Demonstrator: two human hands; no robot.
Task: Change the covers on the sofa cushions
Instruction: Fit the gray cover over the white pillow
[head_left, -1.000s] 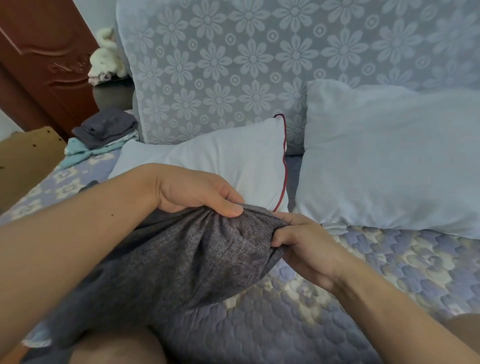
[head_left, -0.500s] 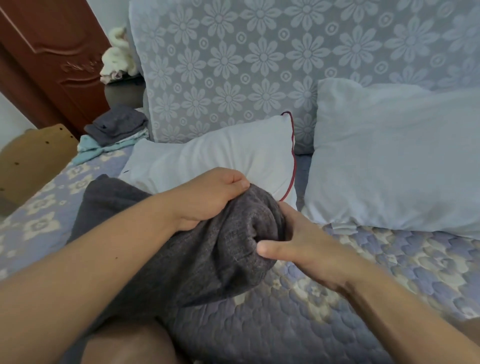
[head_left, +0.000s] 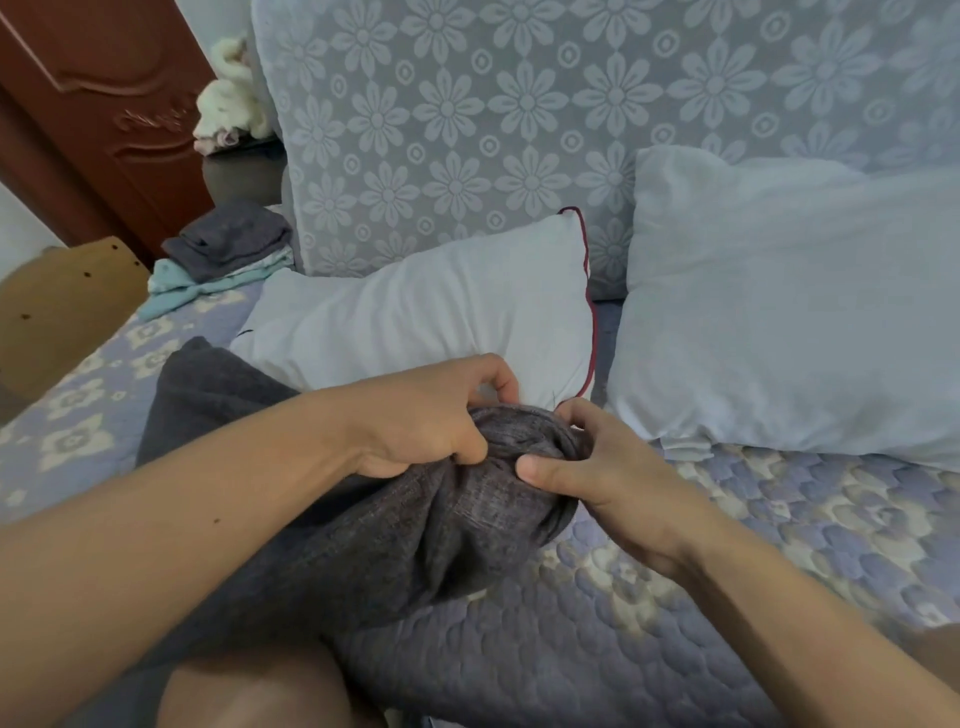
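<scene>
Head view: left hand (head_left: 431, 421) and right hand (head_left: 587, 467) clench the bunched mouth of the grey cover (head_left: 415, 530), probably gathering it to open. Just beyond the grip lies the bare white cushion (head_left: 415, 317), ready for covering.

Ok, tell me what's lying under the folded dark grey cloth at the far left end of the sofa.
Under the folded dark grey cloth lies a light teal cloth, its edges poking out onto the quilted seat cover. How much more is stacked between them is covered.
</scene>
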